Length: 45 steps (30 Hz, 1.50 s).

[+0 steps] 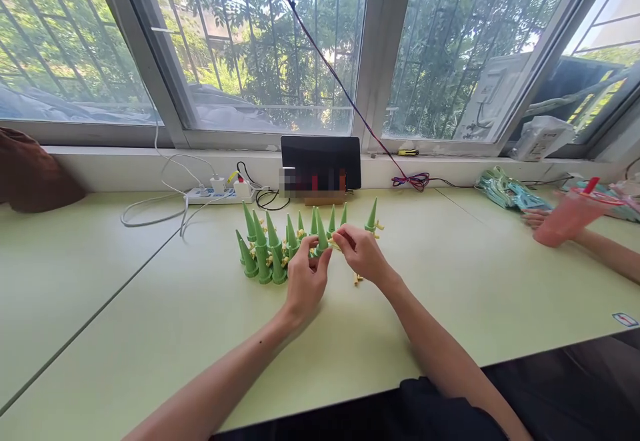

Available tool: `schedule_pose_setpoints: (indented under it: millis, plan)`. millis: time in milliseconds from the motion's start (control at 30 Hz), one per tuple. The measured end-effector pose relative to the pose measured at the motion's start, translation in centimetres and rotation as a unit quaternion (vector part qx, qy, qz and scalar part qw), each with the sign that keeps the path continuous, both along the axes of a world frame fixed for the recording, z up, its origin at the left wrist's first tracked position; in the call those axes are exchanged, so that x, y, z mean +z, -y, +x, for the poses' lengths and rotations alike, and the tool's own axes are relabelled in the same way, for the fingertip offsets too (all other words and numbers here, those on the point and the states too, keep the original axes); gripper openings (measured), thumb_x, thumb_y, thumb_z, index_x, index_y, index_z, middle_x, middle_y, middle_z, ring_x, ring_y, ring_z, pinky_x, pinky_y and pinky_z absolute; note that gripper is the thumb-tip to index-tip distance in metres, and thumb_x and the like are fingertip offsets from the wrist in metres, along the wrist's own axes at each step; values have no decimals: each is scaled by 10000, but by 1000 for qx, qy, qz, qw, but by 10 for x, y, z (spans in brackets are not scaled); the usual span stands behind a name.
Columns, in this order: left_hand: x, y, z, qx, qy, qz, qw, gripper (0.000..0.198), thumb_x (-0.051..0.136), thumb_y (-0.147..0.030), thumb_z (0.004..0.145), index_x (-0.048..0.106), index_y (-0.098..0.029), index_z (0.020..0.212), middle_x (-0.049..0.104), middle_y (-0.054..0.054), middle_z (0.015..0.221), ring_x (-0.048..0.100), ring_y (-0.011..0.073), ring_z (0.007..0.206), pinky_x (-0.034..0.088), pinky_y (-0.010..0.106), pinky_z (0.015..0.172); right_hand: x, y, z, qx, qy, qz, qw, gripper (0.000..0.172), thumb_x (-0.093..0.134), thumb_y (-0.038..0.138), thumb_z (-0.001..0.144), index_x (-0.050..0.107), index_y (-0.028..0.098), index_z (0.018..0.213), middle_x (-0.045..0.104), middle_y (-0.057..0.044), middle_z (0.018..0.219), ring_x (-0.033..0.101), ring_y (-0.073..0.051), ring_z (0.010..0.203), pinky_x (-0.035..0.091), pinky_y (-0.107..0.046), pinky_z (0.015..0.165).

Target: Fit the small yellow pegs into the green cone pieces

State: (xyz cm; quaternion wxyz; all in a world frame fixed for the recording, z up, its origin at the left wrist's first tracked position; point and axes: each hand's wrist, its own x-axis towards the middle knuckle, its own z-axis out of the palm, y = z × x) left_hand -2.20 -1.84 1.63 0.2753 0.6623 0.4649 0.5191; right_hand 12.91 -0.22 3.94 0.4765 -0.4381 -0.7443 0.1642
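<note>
My left hand [306, 274] is closed around a green cone [321, 233], its pointed tip upward. Close beside it, my right hand [364, 253] pinches a small pale yellow piece [334, 244] against the cone's right side. To the left of my hands, several more green cones [261, 261] stand upright in a tight group, some with yellow bits at their sides. A single green cone [371, 216] stands apart at the right with yellow pieces on it. Below my right hand lies a loose yellow piece [357, 280] on the table.
A tablet [320, 161] leans on a stand at the back of the table [150, 334]. To its left sit a power strip [215, 194] and cables. At the right, another person's hand [536, 218] rests behind a pink cup [570, 214], near plastic bags [510, 189].
</note>
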Motion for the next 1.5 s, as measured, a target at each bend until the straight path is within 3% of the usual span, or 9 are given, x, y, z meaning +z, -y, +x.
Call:
schedule_pose_setpoints:
  millis: [167, 1000, 1333, 1500]
  plan:
    - [-1, -1, -1, 5, -2, 8, 1000, 301, 538, -459, 902, 504, -204, 1056, 612, 4, 878, 332, 28, 399, 284, 203, 433, 0, 1, 2, 25, 1, -7, 1000, 185, 497, 342, 929, 523, 194, 820, 486, 22, 629, 393, -117, 552, 327, -251, 543]
    - [-5, -2, -1, 2, -3, -6, 1000, 323, 543, -475, 894, 513, -195, 1051, 636, 15, 861, 362, 45, 409, 276, 210, 430, -3, -3, 1, 17, 18, -4, 1000, 238, 470, 301, 935, 468, 196, 721, 457, 34, 596, 340, -106, 536, 285, -242, 534]
    - [-4, -1, -2, -5, -8, -8, 1000, 332, 527, -471, 902, 511, -199, 1092, 640, 37, 966, 372, 30, 390, 331, 215, 435, -4, -4, 3, 20, 28, -8, 999, 282, 454, 301, 950, 399, 199, 693, 402, 44, 580, 313, -101, 536, 257, -238, 519]
    - [-5, -2, -2, -2, -17, 0, 1000, 319, 523, -463, 906, 510, -202, 1088, 639, 34, 963, 378, 30, 385, 334, 219, 439, -5, -6, 3, 15, 41, -6, 999, 374, 420, 322, 969, 276, 203, 645, 325, 48, 553, 256, -102, 527, 216, -256, 510]
